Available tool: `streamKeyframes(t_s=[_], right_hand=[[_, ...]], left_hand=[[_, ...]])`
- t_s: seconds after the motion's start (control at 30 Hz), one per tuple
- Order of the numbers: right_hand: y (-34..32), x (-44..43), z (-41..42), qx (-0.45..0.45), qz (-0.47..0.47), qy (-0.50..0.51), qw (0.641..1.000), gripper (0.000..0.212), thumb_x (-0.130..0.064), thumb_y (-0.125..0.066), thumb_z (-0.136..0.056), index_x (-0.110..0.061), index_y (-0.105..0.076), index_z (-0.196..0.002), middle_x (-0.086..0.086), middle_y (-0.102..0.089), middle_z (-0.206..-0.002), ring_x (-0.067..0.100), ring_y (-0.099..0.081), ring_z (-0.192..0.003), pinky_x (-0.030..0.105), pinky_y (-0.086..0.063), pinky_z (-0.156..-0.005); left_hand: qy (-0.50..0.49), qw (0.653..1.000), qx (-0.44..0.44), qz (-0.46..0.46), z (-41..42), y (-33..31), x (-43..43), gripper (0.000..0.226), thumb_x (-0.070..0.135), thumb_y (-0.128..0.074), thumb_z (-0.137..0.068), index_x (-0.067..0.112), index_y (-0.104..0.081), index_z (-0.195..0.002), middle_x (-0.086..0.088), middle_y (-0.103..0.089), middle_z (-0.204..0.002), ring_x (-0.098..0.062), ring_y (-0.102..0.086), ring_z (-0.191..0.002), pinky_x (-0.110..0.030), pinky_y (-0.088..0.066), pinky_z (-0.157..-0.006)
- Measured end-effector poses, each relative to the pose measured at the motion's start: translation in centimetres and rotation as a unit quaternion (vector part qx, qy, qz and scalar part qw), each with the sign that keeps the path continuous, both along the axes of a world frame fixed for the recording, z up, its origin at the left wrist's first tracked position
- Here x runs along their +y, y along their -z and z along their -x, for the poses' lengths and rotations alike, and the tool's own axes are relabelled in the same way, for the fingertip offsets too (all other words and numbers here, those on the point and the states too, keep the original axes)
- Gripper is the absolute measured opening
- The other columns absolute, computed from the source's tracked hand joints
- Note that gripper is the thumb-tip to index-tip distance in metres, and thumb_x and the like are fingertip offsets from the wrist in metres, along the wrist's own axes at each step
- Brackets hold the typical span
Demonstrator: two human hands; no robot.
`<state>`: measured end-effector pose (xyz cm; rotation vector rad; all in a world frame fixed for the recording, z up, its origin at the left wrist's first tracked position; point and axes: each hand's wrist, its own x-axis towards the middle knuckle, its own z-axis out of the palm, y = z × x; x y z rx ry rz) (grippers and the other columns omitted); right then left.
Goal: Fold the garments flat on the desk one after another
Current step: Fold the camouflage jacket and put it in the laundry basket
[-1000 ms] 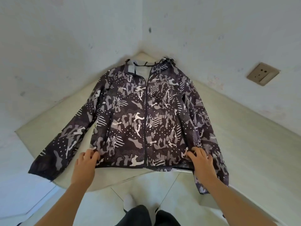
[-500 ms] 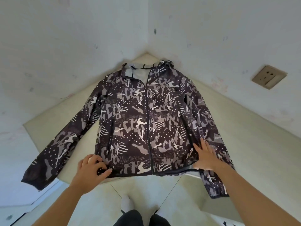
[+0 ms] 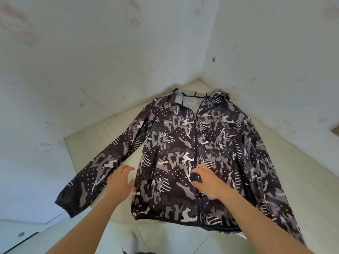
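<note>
One hooded camouflage jacket [image 3: 183, 143] was all you had in view, spread front-up and zipped on the corner desk [image 3: 302, 180], both sleeves out. By my reading no fold was made yet. Your two hands grasped nothing: the left hand [image 3: 120, 180] hovered loose-fingered beside the jacket's edge, and the right hand [image 3: 207, 182] lay flat near the zip.

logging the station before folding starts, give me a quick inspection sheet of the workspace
surface: pale desk set in a wall corner
job's things: patterned jacket spread front up, zipped, unfolded; one cuff hangs past the desk edge
clutter: nothing seen
grippers: left hand open by the sleeve, contact unclear; right hand open, resting on the jacket front beside the zip
cables: nothing seen
surroundings: stained walls, wall socket, tiled floor
</note>
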<state>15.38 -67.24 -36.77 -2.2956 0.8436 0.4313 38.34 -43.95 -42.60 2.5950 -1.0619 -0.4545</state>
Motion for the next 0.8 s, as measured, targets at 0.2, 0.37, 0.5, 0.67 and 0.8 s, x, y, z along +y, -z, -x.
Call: streamKeyframes(t_s=[0.2, 0.37, 0.5, 0.67, 0.8], right_hand=[[-0.6, 4.1, -10.9, -0.037, 0.007, -0.049, 0.998, 0.036, -0.022, -0.049, -0.099, -0.020, -0.049, -0.134, -0.004, -0.041, -0.140, 0.014, -0.053, -0.105, 0.029, -0.043, -0.098], [0.9, 9.1, -20.2, -0.043, -0.006, -0.124, 0.991, 0.035, -0.021, -0.048, -0.098, -0.021, -0.050, -0.133, -0.003, -0.040, -0.142, 0.015, -0.041, -0.130, 0.028, -0.031, -0.110], [2.1, 12.9, -25.5, -0.017, -0.019, -0.163, 0.986, 0.040, -0.025, -0.047, -0.098, -0.022, -0.046, -0.138, -0.003, -0.037, -0.147, 0.015, -0.033, -0.136, 0.026, -0.025, -0.111], [3.3, 16.5, -29.7, 0.017, -0.054, -0.199, 0.978, 0.047, -0.022, -0.047, -0.098, -0.024, -0.039, -0.145, -0.004, -0.034, -0.150, 0.017, -0.026, -0.141, 0.029, -0.023, -0.114], [3.7, 18.5, -31.7, 0.048, -0.071, -0.226, 0.970, 0.056, -0.021, -0.044, -0.099, -0.030, -0.026, -0.150, -0.006, -0.011, -0.160, 0.022, -0.008, -0.147, 0.036, -0.014, -0.118]], left_hand=[[-0.050, 0.999, -0.009, -0.017, -7.2, 0.0, 4.7, 0.042, 0.032, -0.059, -0.091, 0.026, -0.051, -0.132, 0.007, -0.042, -0.139, -0.018, -0.043, -0.127, -0.042, -0.028, -0.110], [-0.090, 0.992, 0.002, -0.090, -12.7, 1.7, 11.1, 0.061, 0.044, -0.058, -0.090, 0.030, -0.035, -0.144, 0.006, -0.031, -0.149, -0.020, -0.034, -0.134, -0.038, -0.028, -0.110], [-0.262, 0.957, 0.120, -0.033, -14.9, 3.1, 14.7, 0.067, 0.048, -0.055, -0.091, 0.021, -0.029, -0.148, -0.008, -0.033, -0.150, -0.030, -0.038, -0.132, -0.047, -0.036, -0.105], [-0.469, 0.785, 0.397, 0.075, -16.0, 5.0, 17.2, 0.091, 0.053, -0.062, -0.085, 0.010, -0.015, -0.151, -0.019, -0.030, -0.152, -0.037, -0.037, -0.134, -0.050, -0.036, -0.105], [-0.484, 0.674, 0.555, 0.058, -15.9, 5.0, 17.8, 0.088, 0.064, -0.060, -0.080, 0.008, -0.032, -0.141, -0.016, -0.045, -0.137, -0.035, -0.049, -0.120, -0.049, -0.046, -0.091]])
